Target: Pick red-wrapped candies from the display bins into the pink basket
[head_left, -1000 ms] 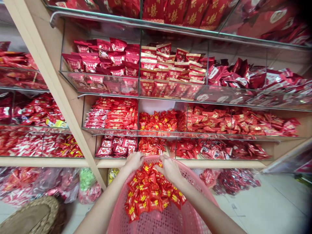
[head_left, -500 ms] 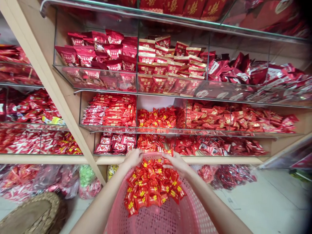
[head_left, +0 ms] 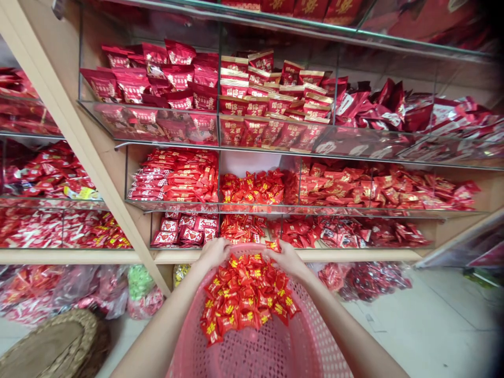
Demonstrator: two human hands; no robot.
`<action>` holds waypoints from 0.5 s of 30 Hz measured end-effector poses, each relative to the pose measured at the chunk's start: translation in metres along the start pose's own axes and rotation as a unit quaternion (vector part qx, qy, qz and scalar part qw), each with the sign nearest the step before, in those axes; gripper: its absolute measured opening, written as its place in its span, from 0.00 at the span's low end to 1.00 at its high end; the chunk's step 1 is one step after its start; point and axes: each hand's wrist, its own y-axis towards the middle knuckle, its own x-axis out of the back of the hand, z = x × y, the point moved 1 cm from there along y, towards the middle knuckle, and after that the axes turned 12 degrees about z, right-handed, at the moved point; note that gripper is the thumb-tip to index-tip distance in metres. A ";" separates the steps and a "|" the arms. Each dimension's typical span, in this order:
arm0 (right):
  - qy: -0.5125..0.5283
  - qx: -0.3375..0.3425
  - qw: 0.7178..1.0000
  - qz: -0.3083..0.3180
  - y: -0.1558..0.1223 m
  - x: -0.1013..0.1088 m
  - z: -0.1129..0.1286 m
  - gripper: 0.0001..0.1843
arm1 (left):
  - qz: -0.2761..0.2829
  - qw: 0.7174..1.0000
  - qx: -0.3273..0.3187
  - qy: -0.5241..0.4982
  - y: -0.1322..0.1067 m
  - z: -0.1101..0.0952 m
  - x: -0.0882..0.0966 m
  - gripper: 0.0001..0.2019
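As the head view is looking down on wooden shop shelving (head_left: 79, 256), the left hand (head_left: 214, 253) is curling partly closed at the rim of a pink plastic mesh basket (head_left: 244, 359), its hold unclear. The right hand (head_left: 284, 260), half open, is touching one red-wrapped sweet (head_left: 273, 245), its grip unclear. A heap of red-wrapped sweets (head_left: 246, 299) is lying inside the basket, covering only part of it, while acrylic display bins (head_left: 252, 209) are holding plenty more.

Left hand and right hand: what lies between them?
Head view: a heap of red wrapped candies in a pink basket, between the left hand and right hand.
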 end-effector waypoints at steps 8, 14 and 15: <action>-0.152 0.070 0.985 -0.047 0.012 0.007 -0.021 0.11 | 0.000 1.000 0.001 0.001 0.002 0.001 -0.001 0.15; -0.265 0.070 0.960 -0.060 0.011 0.003 -0.029 0.10 | -0.007 1.000 -0.011 0.013 0.003 0.002 -0.002 0.15; -0.271 0.070 0.958 -0.060 0.011 0.002 -0.029 0.10 | -0.007 1.000 -0.009 0.012 0.003 0.002 -0.003 0.15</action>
